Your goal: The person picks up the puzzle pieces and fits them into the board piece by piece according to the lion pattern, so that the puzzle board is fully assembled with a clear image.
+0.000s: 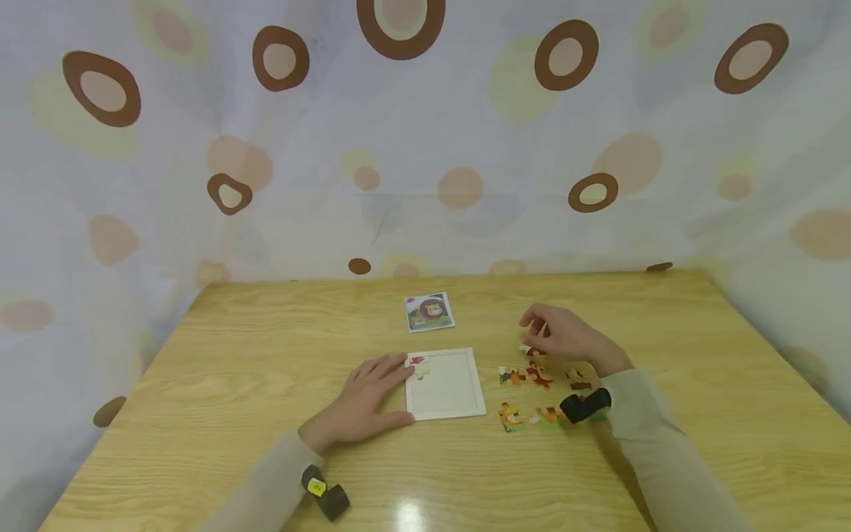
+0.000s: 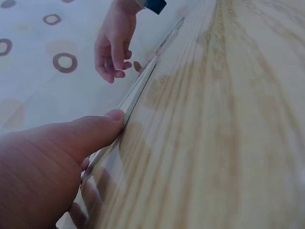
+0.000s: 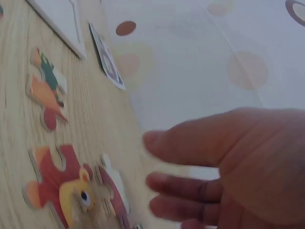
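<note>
My left hand (image 1: 364,403) lies along the left side of a white puzzle frame (image 1: 444,419), fingers spread, touching its edge. The thumb presses near the lower left corner, as the left wrist view shows too. A puzzle piece (image 1: 420,362) with a pink shape sits in the frame's upper left corner. Over the loose pieces on the right hovers my right hand (image 1: 565,338), fingers loosely bent with nothing between them. In the right wrist view, a piece with an animal's eye (image 3: 71,191), an orange and green piece (image 3: 47,93) and a maroon and white piece (image 3: 114,188) lie below it.
A picture card (image 1: 429,312) with a lion lies behind the frame. More loose pieces, such as a yellow-orange one (image 1: 510,417) and a brown one (image 1: 577,380), lie on the wooden table (image 1: 266,355). A patterned cloth (image 1: 412,148) hangs along the back and sides.
</note>
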`<state>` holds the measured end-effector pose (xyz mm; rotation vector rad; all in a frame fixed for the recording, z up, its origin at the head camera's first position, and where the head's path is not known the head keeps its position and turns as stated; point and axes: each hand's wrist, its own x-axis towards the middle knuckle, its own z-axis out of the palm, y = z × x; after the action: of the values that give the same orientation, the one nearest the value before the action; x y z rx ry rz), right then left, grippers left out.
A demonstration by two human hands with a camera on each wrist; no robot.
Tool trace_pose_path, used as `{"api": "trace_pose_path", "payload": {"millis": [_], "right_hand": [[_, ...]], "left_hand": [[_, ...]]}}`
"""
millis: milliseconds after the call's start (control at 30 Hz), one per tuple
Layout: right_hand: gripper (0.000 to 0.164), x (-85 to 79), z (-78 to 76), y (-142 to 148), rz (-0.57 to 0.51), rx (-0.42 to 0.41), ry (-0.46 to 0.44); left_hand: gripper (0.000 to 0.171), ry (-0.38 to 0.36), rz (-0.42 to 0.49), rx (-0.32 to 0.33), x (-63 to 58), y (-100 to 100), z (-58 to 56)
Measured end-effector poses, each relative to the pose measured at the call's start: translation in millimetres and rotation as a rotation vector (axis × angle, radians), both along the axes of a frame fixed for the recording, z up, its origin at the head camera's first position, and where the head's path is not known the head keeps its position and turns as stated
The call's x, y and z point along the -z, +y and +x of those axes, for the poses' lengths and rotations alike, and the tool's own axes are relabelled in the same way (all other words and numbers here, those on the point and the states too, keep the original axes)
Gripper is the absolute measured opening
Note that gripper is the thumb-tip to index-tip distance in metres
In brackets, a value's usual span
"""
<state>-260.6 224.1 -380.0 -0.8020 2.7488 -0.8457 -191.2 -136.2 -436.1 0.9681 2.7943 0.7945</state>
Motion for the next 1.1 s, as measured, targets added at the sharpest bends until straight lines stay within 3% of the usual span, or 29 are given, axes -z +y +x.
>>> {"api": "trace_pose_path", "payload": {"millis": [100,267,633,867,1000,1100], "right_hand": [[0.026,5.6,-1.4,5,0.040,-0.006,-0.035],[0.024,20.4,-3.1,6,0.086,-0.027,-0.010],[0.018,18.2,-1.6,4,0.149,0.013,0.062],[0.015,22.4,-1.5,-2,0.082,-0.010,0.100],[0.006,23.5,-3.2,-6,0.046,-0.012,0.071],[0.010,23.4,-4.7,-11,0.020,0.011,0.023]], "left_hand": [[0.075,0.001,-0.006,-0.009,1.1,-3,2.4],[0.077,-0.009,0.004,-0.009,4.6,-6,4.2],[0.072,0.008,0.004,0.017,5.0,-3,-0.1],[0.071,0.027,0.010,0.015,6.3,-5,2.0],[0.071,0.034,0.007,0.019,6.3,-5,0.8],[0.072,0.039,0.005,0.024,6.6,-3,-0.6]]}}
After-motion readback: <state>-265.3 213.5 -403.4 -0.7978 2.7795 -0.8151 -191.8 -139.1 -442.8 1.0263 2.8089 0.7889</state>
